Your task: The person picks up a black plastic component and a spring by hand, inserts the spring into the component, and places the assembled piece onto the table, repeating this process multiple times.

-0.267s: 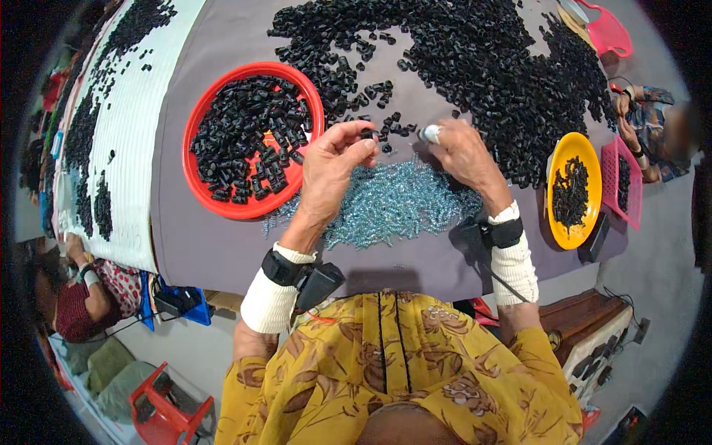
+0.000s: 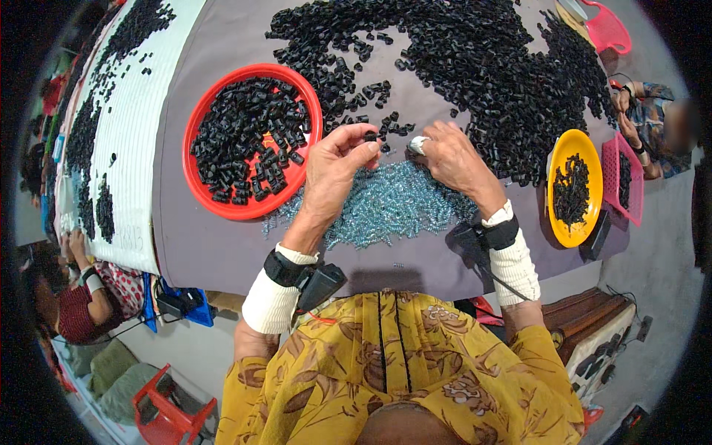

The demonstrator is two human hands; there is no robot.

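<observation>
My left hand (image 2: 331, 169) pinches a small black plastic part (image 2: 370, 136) between thumb and forefinger, above the table's middle. To its right, my right hand (image 2: 457, 162) is closed with fingers curled together; a white wrap (image 2: 418, 144) covers one fingertip. Whatever the right fingers hold is hidden. Below both hands spreads a pile of small bluish metal coil springs (image 2: 393, 204). A red round tray (image 2: 192, 178) beside my left hand holds many black parts. Beyond the hands, loose black parts (image 2: 475, 74) lie heaped across the grey tablecloth (image 2: 215, 256).
At the right stand a yellow oval tray (image 2: 555, 204) and a pink basket (image 2: 613, 167), both with dark pieces. A white-covered table (image 2: 141, 148) with more black parts adjoins on the left. One person's hands (image 2: 76, 248) are at far left, another's (image 2: 627, 122) at far right.
My right hand has shifted slightly left and toward me, its wrapped fingertip now nearer the left hand. My left hand stays almost in place with the black part.
</observation>
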